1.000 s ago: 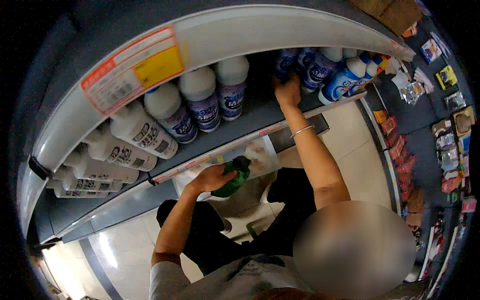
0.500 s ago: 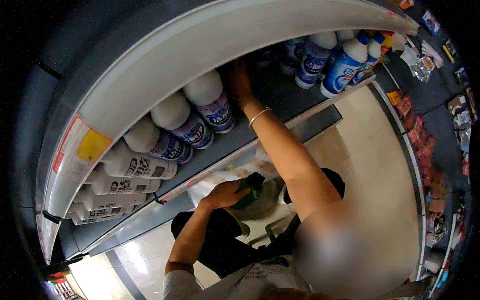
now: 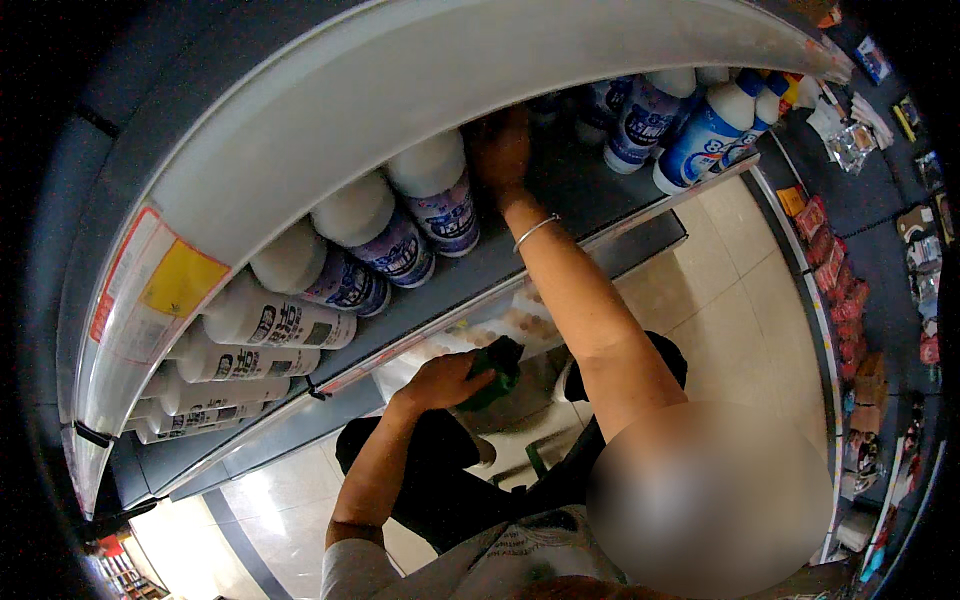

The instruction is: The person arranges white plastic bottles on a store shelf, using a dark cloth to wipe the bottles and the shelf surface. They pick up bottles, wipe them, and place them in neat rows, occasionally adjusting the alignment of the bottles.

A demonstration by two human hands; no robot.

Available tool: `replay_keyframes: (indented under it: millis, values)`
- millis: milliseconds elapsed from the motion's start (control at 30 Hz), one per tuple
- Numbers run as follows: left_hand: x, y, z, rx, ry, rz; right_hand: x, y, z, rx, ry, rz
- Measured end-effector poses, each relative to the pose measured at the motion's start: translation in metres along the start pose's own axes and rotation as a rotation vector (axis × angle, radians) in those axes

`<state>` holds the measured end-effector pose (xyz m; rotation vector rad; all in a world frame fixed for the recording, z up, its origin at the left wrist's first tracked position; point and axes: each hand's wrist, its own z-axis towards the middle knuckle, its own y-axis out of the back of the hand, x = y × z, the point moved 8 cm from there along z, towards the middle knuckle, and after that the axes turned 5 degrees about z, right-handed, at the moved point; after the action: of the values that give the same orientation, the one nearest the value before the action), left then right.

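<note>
My right hand (image 3: pixel 500 152) reaches into a gap on a dark shelf (image 3: pixel 565 185), just right of a white bottle with a purple label (image 3: pixel 443 195). Its fingers are lost in shadow under the upper shelf, so what they touch cannot be seen. Lower down, in front of the shelf edge, my left hand (image 3: pixel 440 382) is closed on a dark green cloth (image 3: pixel 493 378). To the right of the gap stand more purple-labelled bottles (image 3: pixel 640 125) and a blue-labelled bottle (image 3: pixel 708 135).
White bottles with dark print (image 3: pixel 275 325) line the shelf's left end. The pale upper shelf edge (image 3: pixel 330 110) overhangs the row, with a yellow and red price tag (image 3: pixel 185 280). Below lie wrapped round items (image 3: pixel 500 335). Red packages (image 3: pixel 825 260) hang along the right-hand display.
The whole view has shifted slightly, with the bottles a little further right in the picture. My right hand is still in the gap, and my left hand still holds the cloth.
</note>
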<state>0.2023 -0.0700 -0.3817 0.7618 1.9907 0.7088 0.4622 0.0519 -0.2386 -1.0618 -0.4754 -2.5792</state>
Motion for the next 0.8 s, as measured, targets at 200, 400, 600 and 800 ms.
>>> replay_keyframes:
  millis: [200,400,600,800]
  values:
    - [0.003,0.004,-0.003,0.045,0.077,-0.049,-0.034,0.02,-0.011,-0.361,-0.04,-0.567]
    - [0.001,0.003,-0.006,-0.024,-0.002,-0.054,-0.057,0.019,-0.009,-0.331,-0.141,-0.396]
    - [0.002,0.003,-0.01,-0.004,-0.002,-0.02,-0.048,0.029,0.007,-0.297,-0.11,-0.434]
    - [-0.004,0.007,-0.015,0.025,0.034,0.026,-0.07,0.041,0.001,-0.342,-0.34,-0.264]
